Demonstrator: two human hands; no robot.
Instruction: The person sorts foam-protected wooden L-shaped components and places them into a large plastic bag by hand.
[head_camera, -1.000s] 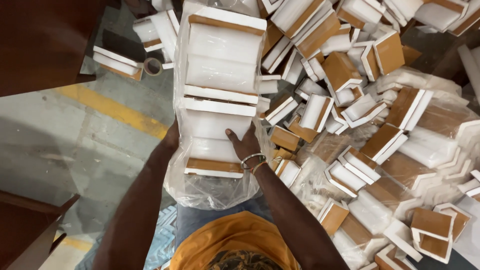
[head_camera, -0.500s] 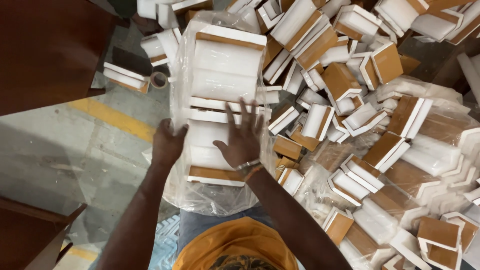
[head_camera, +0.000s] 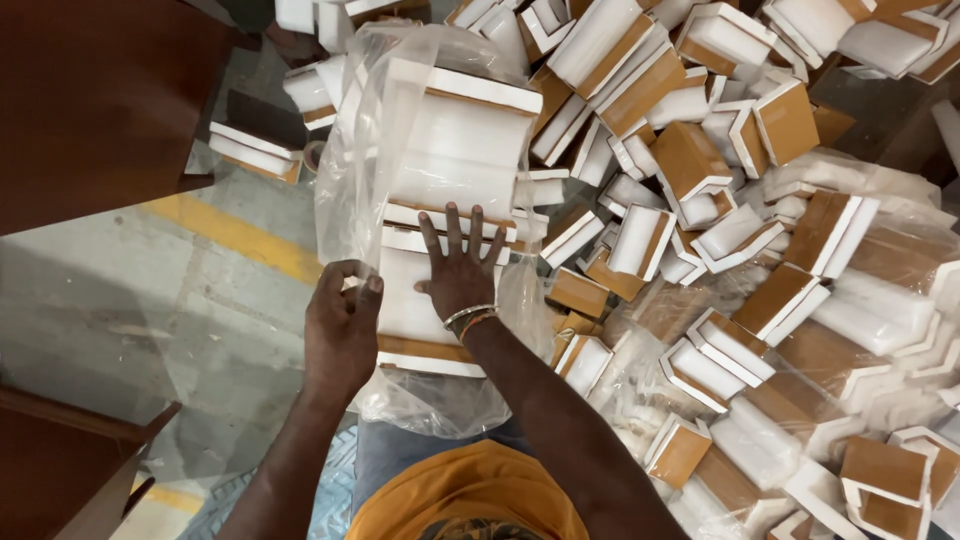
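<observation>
Orange shirt, bare forearms — thin bangles at the right wrist (head_camera: 470, 318).

Open room found on left: bare concrete floor (head_camera: 130, 300) with yellow stripe (head_camera: 235, 232), passable for hand. Upper left closed off by dark brown panel (head_camera: 95, 100); lower left corner blocked by brown furniture edge (head_camera: 70, 465). Centre occupied by clear plastic bag (head_camera: 400, 130) around stacked white foam blocks (head_camera: 460, 150), left hand (head_camera: 342, 330) at bag edge, right hand (head_camera: 458, 272) laid flat on stack. Right half blocked throughout by heap of white-and-brown corner pieces (head_camera: 750, 200), pieces touching and overlapping, no gap seen down to floor. Few loose pieces (head_camera: 255, 150) lying between panel and bag, narrowing passage there.
</observation>
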